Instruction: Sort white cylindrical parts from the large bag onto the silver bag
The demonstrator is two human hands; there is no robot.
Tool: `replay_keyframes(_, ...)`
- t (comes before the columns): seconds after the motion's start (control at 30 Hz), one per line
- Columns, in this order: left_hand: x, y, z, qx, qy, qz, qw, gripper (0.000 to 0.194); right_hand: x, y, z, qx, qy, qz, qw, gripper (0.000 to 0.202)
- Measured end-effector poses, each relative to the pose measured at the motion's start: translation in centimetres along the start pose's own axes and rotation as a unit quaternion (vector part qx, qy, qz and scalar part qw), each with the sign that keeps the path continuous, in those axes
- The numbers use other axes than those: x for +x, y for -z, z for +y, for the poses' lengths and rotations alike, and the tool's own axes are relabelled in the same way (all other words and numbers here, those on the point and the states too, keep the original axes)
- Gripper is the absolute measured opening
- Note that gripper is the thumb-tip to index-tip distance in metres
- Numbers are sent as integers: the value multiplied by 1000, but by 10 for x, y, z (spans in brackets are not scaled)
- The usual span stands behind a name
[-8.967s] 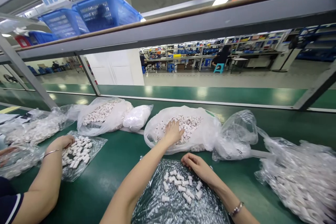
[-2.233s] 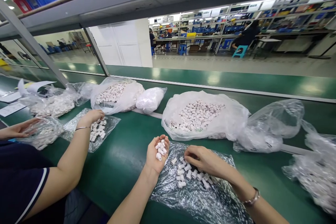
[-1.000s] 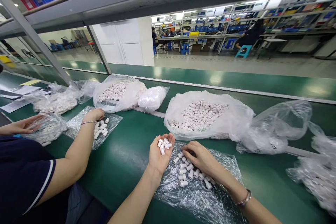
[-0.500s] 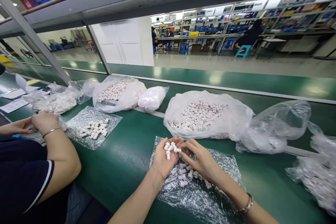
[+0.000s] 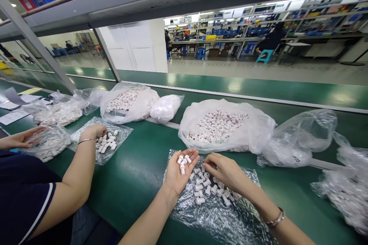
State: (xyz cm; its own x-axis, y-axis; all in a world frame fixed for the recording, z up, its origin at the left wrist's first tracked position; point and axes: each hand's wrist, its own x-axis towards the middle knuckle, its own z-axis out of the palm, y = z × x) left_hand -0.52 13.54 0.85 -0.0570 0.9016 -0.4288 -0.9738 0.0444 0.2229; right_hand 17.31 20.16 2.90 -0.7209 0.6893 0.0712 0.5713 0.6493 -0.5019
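My left hand (image 5: 179,170) is palm up and cupped, with several small white plastic pipe fittings (image 5: 182,164) resting in it. To its right, my right hand (image 5: 222,168) is palm down over a loose pile of the same fittings (image 5: 214,189), thumb and fingers bent close together. A white piece shows right by its fingertips, but I cannot make out whether it is gripped. The pile lies on a crinkled clear plastic bag (image 5: 207,218) on the green bench. Behind my hands, a large open bag (image 5: 186,122) is full of more white fittings.
At left, a co-worker's hand (image 5: 93,132) reaches into another pile of fittings on a plastic sheet (image 5: 120,138). Bags of fittings stand along the bench, including one at right (image 5: 345,195). A metal shelf (image 5: 161,0) crosses overhead.
My right hand has moved slightly right, away from the left palm, and fewer fittings lie in that palm. The co-worker's hand has moved right to the other pile.
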Motion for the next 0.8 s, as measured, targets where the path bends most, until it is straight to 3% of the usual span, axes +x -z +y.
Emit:
replay_keyframes(0.13,0,2,-6,27,45,-35,998,28,-1,-4,-13,29,49,55,997,14)
replay_keyframes(0.3,0,3,-16,45,89,-72,992,34,-3,-10,-20,-18,121,47,991,29)
replay_keyframes(0.43,0,4,-14,53,96,-63,992,33,-5,4,-14,18,84,20,996,20)
replay_keyframes(0.57,2,5,-5,25,57,-30,998,30,-6,20,-1,3,36,-10,999,13)
replay_keyframes(0.67,3,6,-1,28,49,-14,998,27,-6,23,7,-34,13,-47,998,11)
replay_keyframes(0.8,5,9,-1,104,84,-19,991,29,-7,20,8,-55,3,-80,995,10)
